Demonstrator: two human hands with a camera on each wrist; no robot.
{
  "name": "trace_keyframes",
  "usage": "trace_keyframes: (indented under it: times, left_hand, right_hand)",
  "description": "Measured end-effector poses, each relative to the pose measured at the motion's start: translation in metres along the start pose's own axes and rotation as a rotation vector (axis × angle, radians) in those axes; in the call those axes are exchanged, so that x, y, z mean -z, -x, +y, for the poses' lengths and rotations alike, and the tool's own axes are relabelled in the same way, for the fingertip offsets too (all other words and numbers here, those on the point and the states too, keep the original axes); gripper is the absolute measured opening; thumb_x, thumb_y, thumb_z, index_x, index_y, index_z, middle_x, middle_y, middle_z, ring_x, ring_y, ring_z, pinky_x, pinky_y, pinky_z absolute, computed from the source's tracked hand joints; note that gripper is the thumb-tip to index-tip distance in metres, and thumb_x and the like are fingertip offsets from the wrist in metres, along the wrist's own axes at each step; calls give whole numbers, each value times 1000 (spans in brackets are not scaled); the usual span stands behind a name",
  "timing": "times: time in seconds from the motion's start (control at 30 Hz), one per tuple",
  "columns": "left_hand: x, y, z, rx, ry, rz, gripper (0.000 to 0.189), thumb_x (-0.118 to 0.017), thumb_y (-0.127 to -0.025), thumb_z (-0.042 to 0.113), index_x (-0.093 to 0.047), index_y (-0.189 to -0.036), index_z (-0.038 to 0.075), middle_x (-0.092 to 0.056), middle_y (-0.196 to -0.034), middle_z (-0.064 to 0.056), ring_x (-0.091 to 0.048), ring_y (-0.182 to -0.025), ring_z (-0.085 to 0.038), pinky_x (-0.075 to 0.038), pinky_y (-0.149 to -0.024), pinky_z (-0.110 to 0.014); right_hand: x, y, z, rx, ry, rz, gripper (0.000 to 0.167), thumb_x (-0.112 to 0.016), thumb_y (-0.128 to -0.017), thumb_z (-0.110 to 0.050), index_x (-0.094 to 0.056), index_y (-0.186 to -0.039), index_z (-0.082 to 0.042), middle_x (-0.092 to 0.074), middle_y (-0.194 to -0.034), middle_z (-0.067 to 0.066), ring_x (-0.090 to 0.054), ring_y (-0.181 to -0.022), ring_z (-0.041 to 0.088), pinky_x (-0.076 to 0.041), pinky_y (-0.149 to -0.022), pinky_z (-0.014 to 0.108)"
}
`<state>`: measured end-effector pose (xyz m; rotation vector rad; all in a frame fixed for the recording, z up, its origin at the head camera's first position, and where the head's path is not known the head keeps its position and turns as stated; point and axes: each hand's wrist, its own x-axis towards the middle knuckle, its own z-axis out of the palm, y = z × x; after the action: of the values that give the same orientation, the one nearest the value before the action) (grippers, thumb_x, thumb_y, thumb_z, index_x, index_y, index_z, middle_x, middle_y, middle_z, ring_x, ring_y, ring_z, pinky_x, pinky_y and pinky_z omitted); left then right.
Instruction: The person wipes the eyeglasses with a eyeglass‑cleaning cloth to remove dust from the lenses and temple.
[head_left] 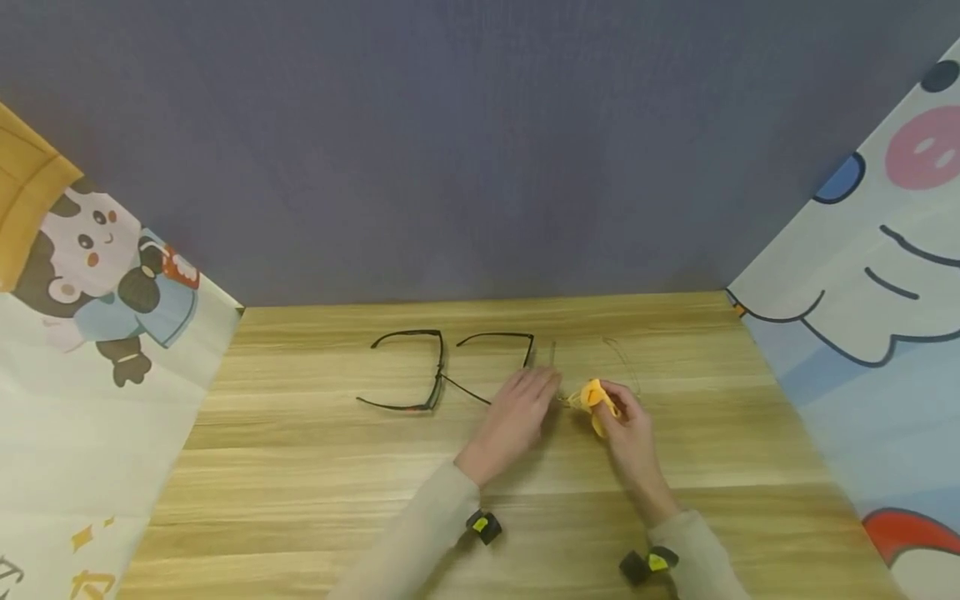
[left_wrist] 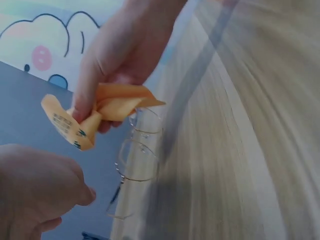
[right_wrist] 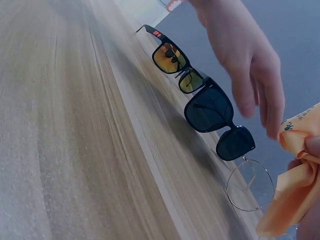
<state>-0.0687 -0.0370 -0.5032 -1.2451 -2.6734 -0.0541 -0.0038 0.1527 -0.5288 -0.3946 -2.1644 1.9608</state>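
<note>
Head view: two hands, one orange cloth [head_left: 590, 393]. The right hand [head_left: 632, 429] pinches the cloth above the table [head_left: 300, 500]; the left hand [head_left: 513, 412], fingers extended, is beside it. Left wrist view: adds printing on the cloth and one wire-framed pair [left_wrist: 137, 178] just beneath; contact undetermined. Right wrist view: alone shows lens tints, one yellow-tinted pair [right_wrist: 166, 58] and one dark-lensed pair [right_wrist: 209, 108].

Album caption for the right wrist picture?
Yellow-lensed glasses, dark sunglasses, wire-rimmed glasses in a row; right hand holding orange cloth.
</note>
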Motion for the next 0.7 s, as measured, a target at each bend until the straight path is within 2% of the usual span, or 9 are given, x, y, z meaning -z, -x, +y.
trace_keyframes:
  times: [0.1, 0.2, 0.3, 0.43, 0.6, 0.7]
  left_hand:
    - [-4, -8, 0, -27, -31, -63, 63, -69, -95, 9, -45, -154, 10, -44, -161, -7, -40, -150, -23, -30, -126, -42]
    - [-10, -15, 1, -46, -49, -113, 57, -63, -101, 8, -45, -155, 13, -40, -164, -5, -37, -151, -21, -28, -127, -42]
    - [-15, -20, 2, -61, -97, -153, 54, -65, -100, 8, -50, -152, 17, -39, -164, -2, -35, -152, -20, -25, -128, -41]
    - [-19, -25, 5, -76, -173, -193, 54, -70, -96, 10, -56, -147, 20, -40, -163, 0, -36, -152, -18, -26, -128, -40]
    - [-21, -30, 7, -103, -234, -181, 52, -72, -95, 14, -58, -145, 20, -49, -157, 1, -43, -147, -16, -31, -125, -37]
    - [-23, -33, 7, -129, -257, -144, 40, -73, -95, 16, -68, -134, 22, -61, -145, 5, -52, -139, -14, -35, -123, -35]
  right_hand:
    - [0, 2, 2, -4, 11, 2, 31, -57, -102, -1, -58, -132, 6, -64, -123, 10, -64, -103, 1, -58, -85, 17]
    - [0, 3, 4, -11, 1, 12, 30, -58, -102, 0, -59, -131, 7, -65, -120, 3, -65, -102, 0, -59, -85, 17]
    - [1, 2, 5, -10, -18, 21, 29, -57, -103, 0, -59, -131, 6, -66, -116, -7, -65, -102, 1, -59, -83, 16]
    - [2, -1, 4, 1, -24, 27, 29, -57, -103, 1, -59, -131, 6, -65, -113, -13, -65, -101, -1, -59, -82, 16]
    - [3, -2, 2, 2, -16, 26, 29, -57, -102, 2, -59, -131, 6, -65, -111, -19, -64, -101, -4, -58, -83, 14]
    - [3, -2, 2, 7, -18, 27, 29, -58, -102, 2, -59, -131, 7, -66, -109, -21, -63, -100, -4, -58, -83, 14]
